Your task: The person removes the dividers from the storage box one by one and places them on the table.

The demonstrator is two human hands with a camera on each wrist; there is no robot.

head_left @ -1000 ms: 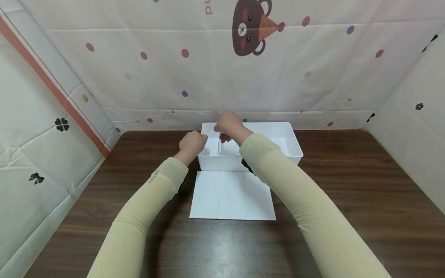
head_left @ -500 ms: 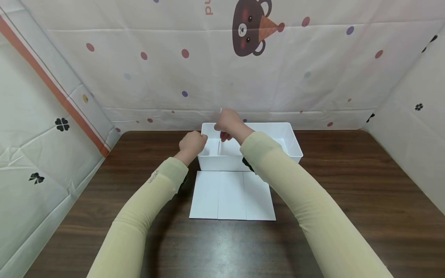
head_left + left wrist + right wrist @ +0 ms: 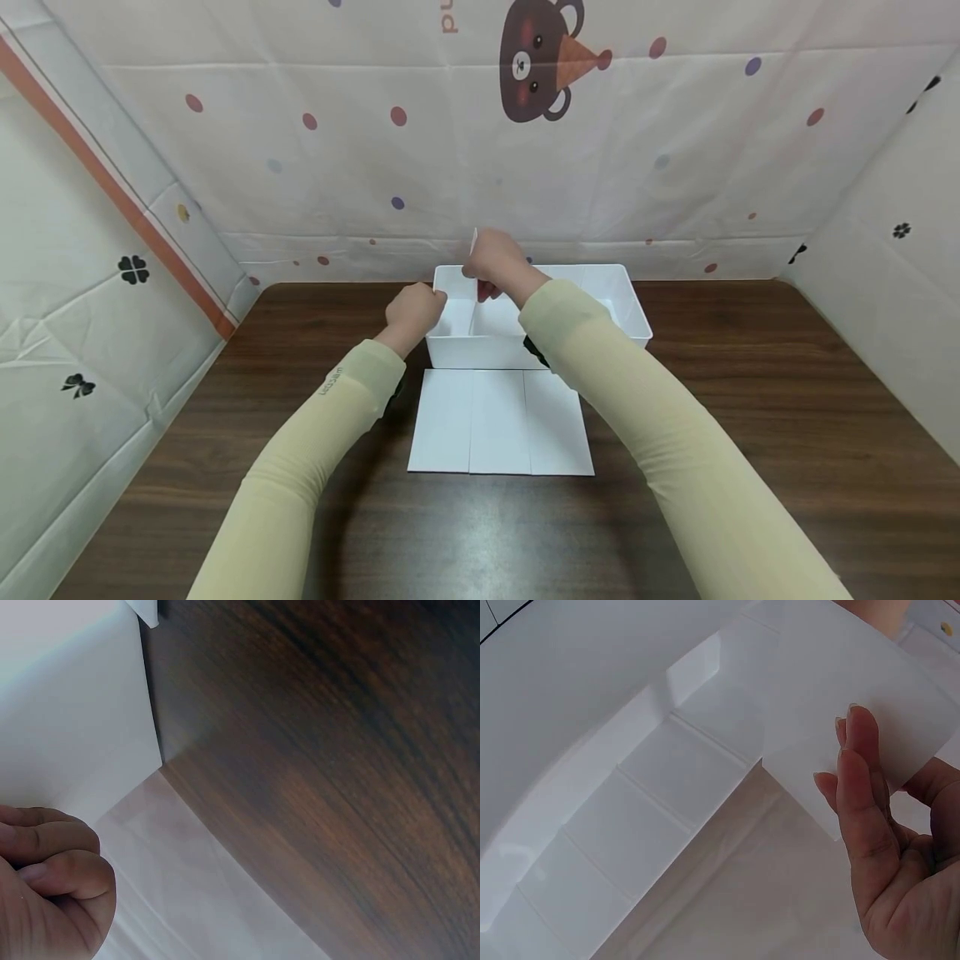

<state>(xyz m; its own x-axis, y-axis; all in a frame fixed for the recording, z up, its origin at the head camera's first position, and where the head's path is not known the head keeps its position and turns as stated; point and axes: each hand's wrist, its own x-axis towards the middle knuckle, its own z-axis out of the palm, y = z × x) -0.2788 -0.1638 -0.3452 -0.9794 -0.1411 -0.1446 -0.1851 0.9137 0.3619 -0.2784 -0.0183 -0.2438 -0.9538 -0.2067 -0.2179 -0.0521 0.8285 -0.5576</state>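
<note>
A white rectangular box [image 3: 480, 353] stands at the back of the table. My left hand [image 3: 415, 310] grips its left rim; in the left wrist view the curled fingers [image 3: 71, 877] lie by the box's outer wall. Over the box's left part, my right hand [image 3: 498, 260] pinches a thin white divider panel [image 3: 855, 667] between thumb and fingers. The panel stands upright across the box and pokes up above the far rim. Its lower edge is partly hidden by the hand in the head view. Ridges line the box's inner wall [image 3: 630, 832] in the right wrist view.
Three flat white panels [image 3: 499, 422] lie side by side on the dark wooden table [image 3: 750, 400], just in front of the box. A patterned cloth [image 3: 360, 158] hangs right behind the box and along both sides of the table.
My right hand has risen slightly with the divider panel, whose top edge now shows higher above the fingers. The left hand stays at the box's rim.
</note>
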